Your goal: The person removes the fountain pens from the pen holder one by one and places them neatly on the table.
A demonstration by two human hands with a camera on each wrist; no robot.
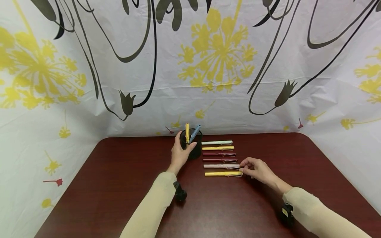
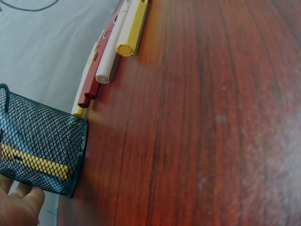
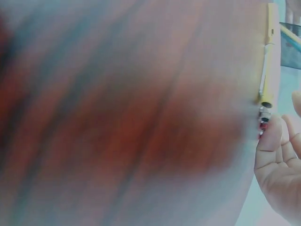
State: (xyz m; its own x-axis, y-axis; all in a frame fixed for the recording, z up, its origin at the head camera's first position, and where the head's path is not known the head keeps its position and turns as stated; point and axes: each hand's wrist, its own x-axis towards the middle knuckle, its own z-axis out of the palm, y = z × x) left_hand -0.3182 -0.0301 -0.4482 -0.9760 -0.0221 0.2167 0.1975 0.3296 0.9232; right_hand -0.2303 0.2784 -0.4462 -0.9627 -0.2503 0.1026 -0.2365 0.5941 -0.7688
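My left hand [image 1: 180, 154] grips the black mesh pen cup [image 1: 195, 152] at the back of the table, thumb and fingers around its side. Inside it stand a yellow pen [image 1: 187, 133] and a blue pen [image 1: 194, 133]. To the right of the cup, several capped pens lie in parallel. Nearest the front are a pale pink pen [image 1: 221, 166] and a yellow pen [image 1: 223, 174]. My right hand [image 1: 258, 169] is at their clip ends, fingertips right by the pale pink pen's tip, with thumb and finger apart in the right wrist view.
Behind the front two lie two dark red pens [image 1: 219, 154], another yellow pen [image 1: 218, 148] and a mint-green pen [image 1: 217, 142]. All rest on the dark red wooden table [image 1: 119, 191]. A white patterned cloth [image 1: 166, 66] hangs along its back edge, close behind the cup.
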